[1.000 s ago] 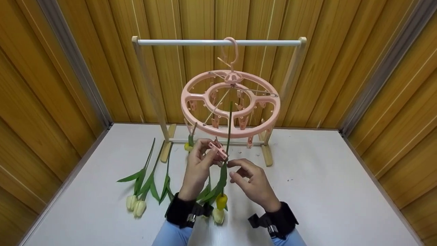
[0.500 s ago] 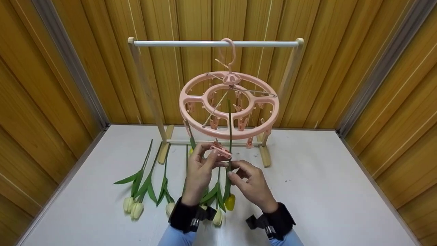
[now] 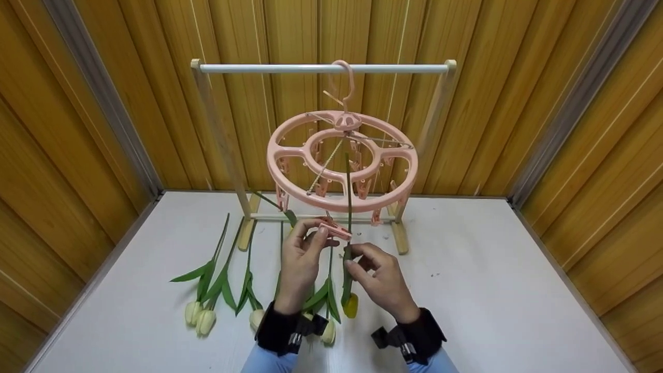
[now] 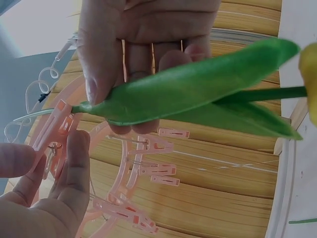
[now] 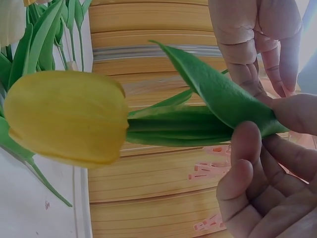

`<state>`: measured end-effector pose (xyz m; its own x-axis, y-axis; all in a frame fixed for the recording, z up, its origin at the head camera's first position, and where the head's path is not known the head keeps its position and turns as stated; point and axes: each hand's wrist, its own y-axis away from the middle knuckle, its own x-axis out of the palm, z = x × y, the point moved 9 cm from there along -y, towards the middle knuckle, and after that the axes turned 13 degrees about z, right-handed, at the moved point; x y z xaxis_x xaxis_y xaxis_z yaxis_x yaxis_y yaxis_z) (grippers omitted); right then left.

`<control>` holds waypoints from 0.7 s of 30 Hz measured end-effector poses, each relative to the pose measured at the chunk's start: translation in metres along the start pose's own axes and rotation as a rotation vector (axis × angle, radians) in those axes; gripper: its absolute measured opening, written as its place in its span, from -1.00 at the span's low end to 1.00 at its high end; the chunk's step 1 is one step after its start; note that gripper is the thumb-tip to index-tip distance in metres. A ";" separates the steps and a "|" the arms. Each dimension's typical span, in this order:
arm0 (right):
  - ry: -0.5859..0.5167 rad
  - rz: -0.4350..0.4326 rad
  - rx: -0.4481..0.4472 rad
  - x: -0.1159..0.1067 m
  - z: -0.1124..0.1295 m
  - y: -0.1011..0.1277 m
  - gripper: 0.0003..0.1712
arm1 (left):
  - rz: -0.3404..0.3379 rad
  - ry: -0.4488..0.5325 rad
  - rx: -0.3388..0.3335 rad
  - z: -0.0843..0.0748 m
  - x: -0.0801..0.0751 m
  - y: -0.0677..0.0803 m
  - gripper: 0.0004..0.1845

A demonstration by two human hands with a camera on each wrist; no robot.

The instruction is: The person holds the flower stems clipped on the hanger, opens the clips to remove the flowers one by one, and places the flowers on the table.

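Observation:
My left hand (image 3: 300, 261) pinches a pink clothespin (image 3: 336, 231) that hangs from the round pink hanger (image 3: 282, 189). The clothespin's tip meets the stem of a yellow artificial tulip (image 3: 350, 305), just above its leaves; I cannot tell how firmly it bites. My right hand (image 3: 382, 277) pinches this tulip where leaves and stem join, and the bloom points down. The left wrist view shows the clothespin (image 4: 52, 129) between thumb and fingers, its tip at the thin stem. Seen from the right wrist, the yellow bloom (image 5: 67, 119) and green leaves (image 5: 218, 99) are large and near.
The hanger's hook (image 3: 346, 77) sits on the white bar (image 3: 259, 68) of a wooden stand. At the ring's left another tulip stem (image 3: 267, 199) hangs tilted. Several cream tulips (image 3: 205, 321) lie on the white table (image 3: 492, 290). More pink clothespins (image 3: 376, 215) dangle below the ring.
My right hand has moved in and taken hold of the tulip below the clothespin. The bloom has shifted right. The tulip stem at the ring's left has tilted over to the left.

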<state>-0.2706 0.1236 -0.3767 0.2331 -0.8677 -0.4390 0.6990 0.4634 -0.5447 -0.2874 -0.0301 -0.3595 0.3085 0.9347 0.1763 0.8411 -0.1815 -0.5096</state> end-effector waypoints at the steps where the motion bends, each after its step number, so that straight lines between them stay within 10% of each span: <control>1: 0.003 -0.002 -0.001 0.000 0.000 0.000 -0.79 | -0.005 -0.001 0.000 0.000 -0.001 0.000 -0.78; 21: 0.071 -0.058 0.040 -0.009 0.001 0.001 -0.73 | -0.001 -0.096 -0.128 0.006 -0.011 -0.001 -0.62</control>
<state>-0.2714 0.1321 -0.3729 0.1439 -0.8774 -0.4576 0.7366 0.4037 -0.5426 -0.2938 -0.0380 -0.3661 0.2689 0.9587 0.0922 0.8931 -0.2124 -0.3966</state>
